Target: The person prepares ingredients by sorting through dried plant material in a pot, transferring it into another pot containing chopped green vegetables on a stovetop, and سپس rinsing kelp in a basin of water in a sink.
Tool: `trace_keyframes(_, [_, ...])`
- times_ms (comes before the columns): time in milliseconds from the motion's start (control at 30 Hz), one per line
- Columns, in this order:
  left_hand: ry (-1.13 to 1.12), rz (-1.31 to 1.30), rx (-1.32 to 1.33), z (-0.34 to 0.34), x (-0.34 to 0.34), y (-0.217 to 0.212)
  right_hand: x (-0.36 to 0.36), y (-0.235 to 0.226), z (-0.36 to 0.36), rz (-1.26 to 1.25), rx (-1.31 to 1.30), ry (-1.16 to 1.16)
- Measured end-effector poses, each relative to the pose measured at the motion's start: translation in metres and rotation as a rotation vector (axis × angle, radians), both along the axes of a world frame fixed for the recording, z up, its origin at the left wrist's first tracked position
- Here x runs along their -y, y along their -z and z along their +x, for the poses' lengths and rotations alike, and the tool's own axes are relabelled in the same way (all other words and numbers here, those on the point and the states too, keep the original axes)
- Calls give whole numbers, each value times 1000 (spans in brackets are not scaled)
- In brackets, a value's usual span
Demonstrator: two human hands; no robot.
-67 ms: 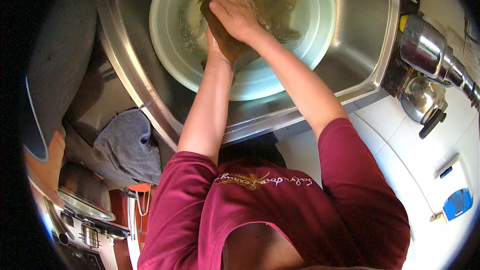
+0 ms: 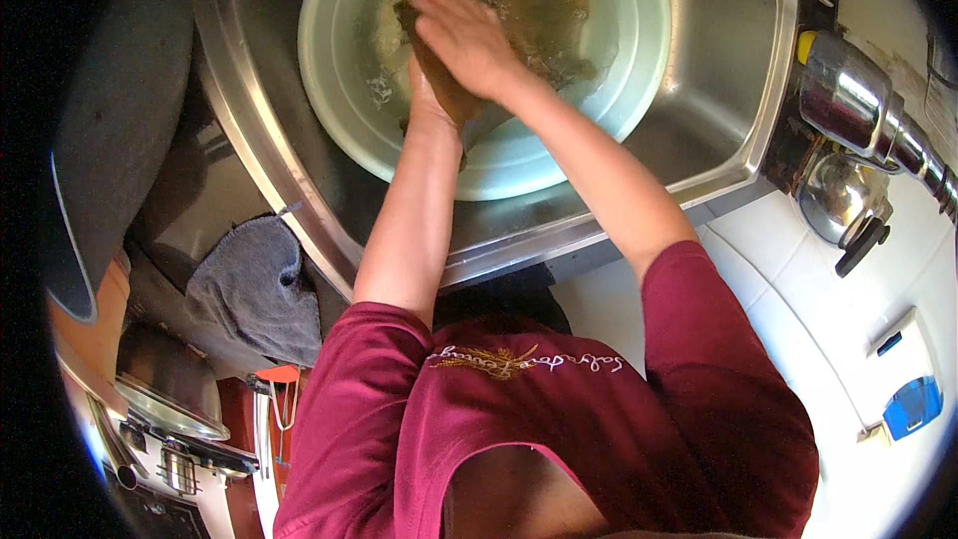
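A wet brown cloth [image 2: 549, 15] lies spread partly under water in a round pale green basin [image 2: 647, 50]. My right hand [image 2: 467, 38] rests flat on the cloth's left part, fingers stretched out and pointing up to the left. Under that same fold is my left hand [image 2: 424, 95]; only its wrist edge and thumb side show, and the cloth covers its fingers. The fold hangs between my two hands, its lower corner near my left wrist.
The basin stands in a stainless steel sink [image 2: 714, 105]. A dark grey towel [image 2: 254, 289] hangs by the sink's left edge. To the right are a chrome appliance [image 2: 848, 95] with a yellow part, a shiny metal vessel [image 2: 843, 190] and a blue-and-white item [image 2: 913, 407].
My right hand has shifted slightly down and to the left over the cloth. The cloth's far right edge sits a little lower in the water.
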State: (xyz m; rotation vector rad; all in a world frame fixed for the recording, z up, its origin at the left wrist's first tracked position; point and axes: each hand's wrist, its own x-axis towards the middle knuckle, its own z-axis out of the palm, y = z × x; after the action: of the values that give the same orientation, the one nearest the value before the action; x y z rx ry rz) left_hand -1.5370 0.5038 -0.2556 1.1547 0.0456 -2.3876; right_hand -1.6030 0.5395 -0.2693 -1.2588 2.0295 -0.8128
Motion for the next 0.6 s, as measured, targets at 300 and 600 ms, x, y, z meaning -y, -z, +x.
trace_keyframes(300, [114, -34, -77, -12, -16, -33, -7, -8, -35, 54, -429, -110])
trace_keyframes(600, [69, 104, -70, 5, -24, -1, -31, -28, 5, 128, -46, -42])
